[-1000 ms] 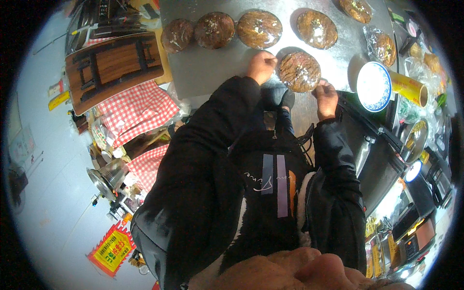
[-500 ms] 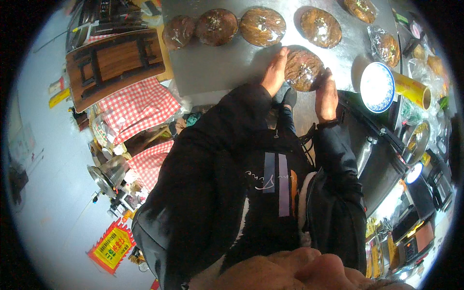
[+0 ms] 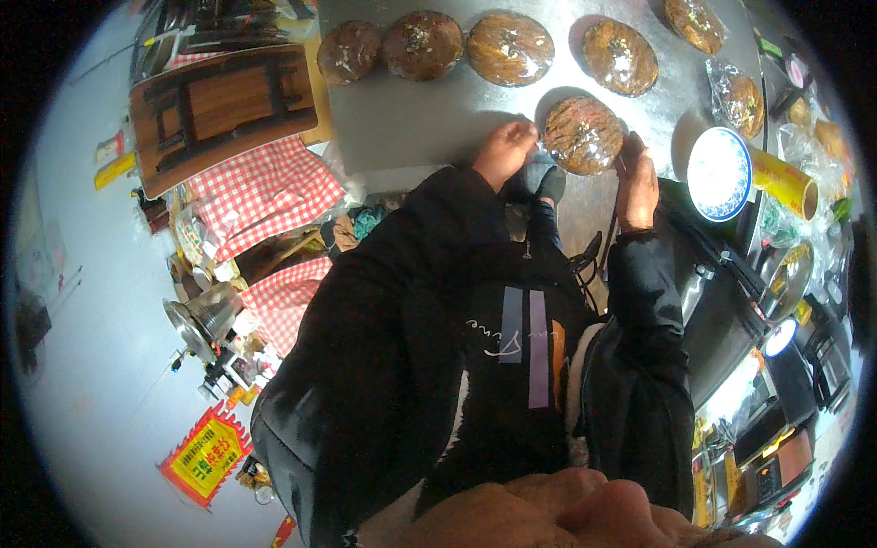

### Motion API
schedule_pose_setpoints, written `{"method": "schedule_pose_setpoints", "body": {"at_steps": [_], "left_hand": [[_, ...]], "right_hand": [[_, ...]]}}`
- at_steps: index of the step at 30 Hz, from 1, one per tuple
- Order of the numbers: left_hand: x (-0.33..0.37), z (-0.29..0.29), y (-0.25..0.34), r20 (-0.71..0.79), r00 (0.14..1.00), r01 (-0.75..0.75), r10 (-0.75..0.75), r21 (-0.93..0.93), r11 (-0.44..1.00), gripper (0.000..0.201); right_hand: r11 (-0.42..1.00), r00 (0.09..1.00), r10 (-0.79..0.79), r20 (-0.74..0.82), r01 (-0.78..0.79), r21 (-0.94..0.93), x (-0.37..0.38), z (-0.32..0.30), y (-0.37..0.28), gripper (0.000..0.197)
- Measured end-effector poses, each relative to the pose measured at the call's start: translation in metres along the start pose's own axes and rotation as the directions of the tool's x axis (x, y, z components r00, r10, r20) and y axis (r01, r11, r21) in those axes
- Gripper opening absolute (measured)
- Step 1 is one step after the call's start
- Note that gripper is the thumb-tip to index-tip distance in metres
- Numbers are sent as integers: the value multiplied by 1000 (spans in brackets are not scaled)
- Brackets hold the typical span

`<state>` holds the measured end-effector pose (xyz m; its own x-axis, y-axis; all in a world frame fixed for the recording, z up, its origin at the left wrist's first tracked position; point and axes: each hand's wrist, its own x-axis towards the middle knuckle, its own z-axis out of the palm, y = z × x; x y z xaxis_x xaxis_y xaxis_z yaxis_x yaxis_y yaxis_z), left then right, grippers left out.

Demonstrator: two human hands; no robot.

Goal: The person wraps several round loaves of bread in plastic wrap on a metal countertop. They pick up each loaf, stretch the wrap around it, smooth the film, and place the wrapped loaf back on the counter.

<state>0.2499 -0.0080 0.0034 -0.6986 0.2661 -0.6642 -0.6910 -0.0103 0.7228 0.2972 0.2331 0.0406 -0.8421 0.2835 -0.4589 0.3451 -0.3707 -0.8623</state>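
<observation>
Closely flanking 1 film-wrapped brown round [image 3: 584, 135], left hand [image 3: 506, 155] half-curled, right hand [image 3: 638, 185] nearly straight, grips unclear

We have our left hand [image 3: 507, 153] just beside some round brown food [image 3: 584, 135] in shiny clear wrap, and our right hand [image 3: 637, 187] at its right edge. Far on the gray table [image 3: 406, 132], we see more wrapped brown rounds [image 3: 511, 48]. A blue-rimmed white dish [image 3: 720, 173] is on the right

Noted red and dark characters on jagged red-edged yellow sign [image 3: 206, 454], lower left. Noted pale script on front of black top [image 3: 512, 385]. Could not make out print on yellow tube [image 3: 782, 182].
</observation>
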Motion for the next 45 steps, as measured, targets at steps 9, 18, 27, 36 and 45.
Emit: {"method": "schedule_pose_setpoints", "body": {"at_steps": [9,18,27,36,45], "left_hand": [[-7,4,-6,15,992,127,-127,-71,989,24],[-8,3,-7,43,994,106,-103,-72,992,23],[-10,7,-7,-12,994,107,-111,-184,977,26],[-7,13,-15,3,999,34,-34,-138,990,21],[-3,20,-13,-28,993,106,-112,-174,979,23]], "right_hand": [[999,999,35,5,-34,-12,13,15,-13,63],[1000,998,4,56,-3,-16,22,16,-7,61],[999,999,26,40,-24,-38,21,18,-10,61],[999,998,14,69,-12,-35,19,19,-13,60],[998,996,55,68,-57,29,35,23,-8,55]]}}
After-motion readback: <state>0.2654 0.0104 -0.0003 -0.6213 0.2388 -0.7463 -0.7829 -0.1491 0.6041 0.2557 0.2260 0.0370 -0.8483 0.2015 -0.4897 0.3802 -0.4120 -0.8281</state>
